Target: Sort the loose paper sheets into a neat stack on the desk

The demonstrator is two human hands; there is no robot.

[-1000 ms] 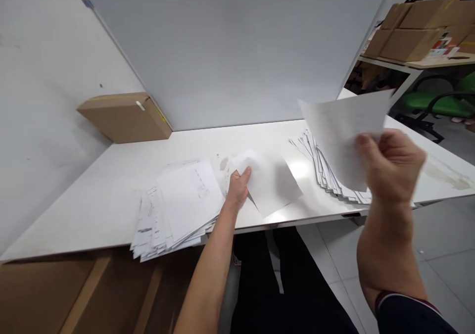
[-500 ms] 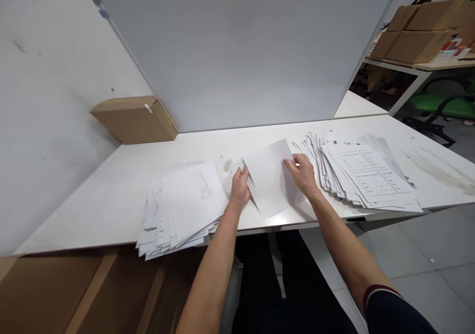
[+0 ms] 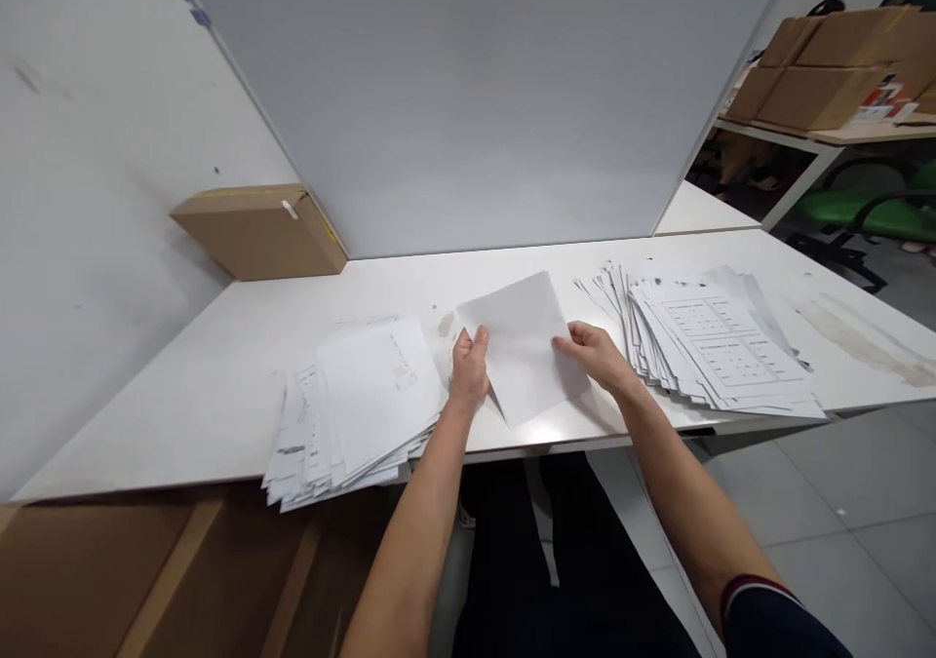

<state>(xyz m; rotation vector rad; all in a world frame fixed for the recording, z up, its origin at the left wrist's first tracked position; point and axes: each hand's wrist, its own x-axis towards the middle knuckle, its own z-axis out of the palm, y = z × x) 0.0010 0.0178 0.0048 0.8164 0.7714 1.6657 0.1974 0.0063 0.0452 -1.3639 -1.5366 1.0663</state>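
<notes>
Pinched at both edges

Over the surface, left of the printed pile, is the paper. The left hand, fingers nearly closed, grips its left edge, thumb on top; the right hand, likewise, its right edge. A light, even pinch should serve best: paper flat, any layered edges flush, corners uncreased.
</notes>
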